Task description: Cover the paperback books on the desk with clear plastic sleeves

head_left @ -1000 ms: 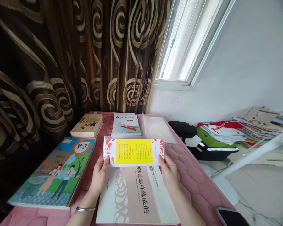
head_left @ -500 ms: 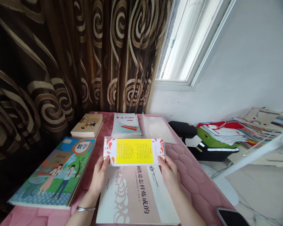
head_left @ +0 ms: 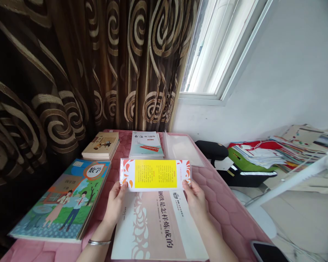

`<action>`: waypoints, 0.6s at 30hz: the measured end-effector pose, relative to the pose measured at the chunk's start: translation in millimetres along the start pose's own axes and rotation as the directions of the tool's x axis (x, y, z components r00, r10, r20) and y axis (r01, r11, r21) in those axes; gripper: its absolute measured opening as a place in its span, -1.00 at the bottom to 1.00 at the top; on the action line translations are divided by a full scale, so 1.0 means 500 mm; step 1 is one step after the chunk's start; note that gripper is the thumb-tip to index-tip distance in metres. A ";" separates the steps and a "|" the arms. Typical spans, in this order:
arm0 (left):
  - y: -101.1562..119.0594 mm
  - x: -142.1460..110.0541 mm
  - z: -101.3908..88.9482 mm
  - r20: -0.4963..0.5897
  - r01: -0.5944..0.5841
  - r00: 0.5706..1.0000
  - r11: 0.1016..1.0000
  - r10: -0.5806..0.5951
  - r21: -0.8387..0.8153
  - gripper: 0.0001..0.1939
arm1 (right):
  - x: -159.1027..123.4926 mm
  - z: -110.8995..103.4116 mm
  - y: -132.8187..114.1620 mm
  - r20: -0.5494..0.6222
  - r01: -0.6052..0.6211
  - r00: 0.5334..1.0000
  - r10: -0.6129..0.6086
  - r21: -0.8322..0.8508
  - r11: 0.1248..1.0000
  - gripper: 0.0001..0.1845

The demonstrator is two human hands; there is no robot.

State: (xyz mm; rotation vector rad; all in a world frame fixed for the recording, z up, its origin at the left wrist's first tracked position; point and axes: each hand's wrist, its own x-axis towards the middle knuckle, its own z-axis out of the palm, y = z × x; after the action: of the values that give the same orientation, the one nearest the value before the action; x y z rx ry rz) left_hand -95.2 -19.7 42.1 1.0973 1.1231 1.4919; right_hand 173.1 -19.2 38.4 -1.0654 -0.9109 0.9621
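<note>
Over pink quilting (head_left: 221,203), left hand (head_left: 116,200) and right hand (head_left: 195,198) pinch a yellow-panelled, red-petalled white flap (head_left: 155,174), seemingly plastic-covered.

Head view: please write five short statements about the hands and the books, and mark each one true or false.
1. The left hand grips one end of the yellow-panelled strip. True.
2. The right hand is free. False: it grips the strip's other end.
3. The silver bracelet is on the right wrist. False: left wrist.
4. The blue-green book lies left of both hands. True.
5. The clear plastic lies left of the white booklets. False: right.
</note>
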 end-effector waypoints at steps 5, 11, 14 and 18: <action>0.005 -0.002 0.004 0.007 -0.002 1.000 1.000 0.001 0.022 -0.51 | 0.000 -0.001 0.000 0.001 -0.003 1.000 0.003 -0.010 1.000 -0.47; -0.009 0.001 -0.005 0.002 0.012 1.000 1.000 -0.012 -0.001 -0.51 | 0.002 -0.002 0.005 -0.005 -0.007 1.000 0.007 -0.008 1.000 -0.48; -0.013 0.001 -0.008 -0.017 0.013 1.000 0.999 -0.013 -0.034 -0.51 | 0.001 -0.001 0.004 0.005 -0.006 1.000 0.006 -0.004 1.000 -0.48; -0.008 0.001 -0.005 -0.001 -0.002 1.000 1.000 0.002 -0.024 -0.53 | -0.003 0.002 0.002 0.002 -0.019 1.000 0.019 0.011 1.000 -0.47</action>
State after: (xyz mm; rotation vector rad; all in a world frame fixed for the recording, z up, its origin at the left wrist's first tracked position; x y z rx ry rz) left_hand -97.1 -19.1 37.7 1.0814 1.1025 1.5041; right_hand 171.7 -20.2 37.6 -1.0658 -0.8979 0.9831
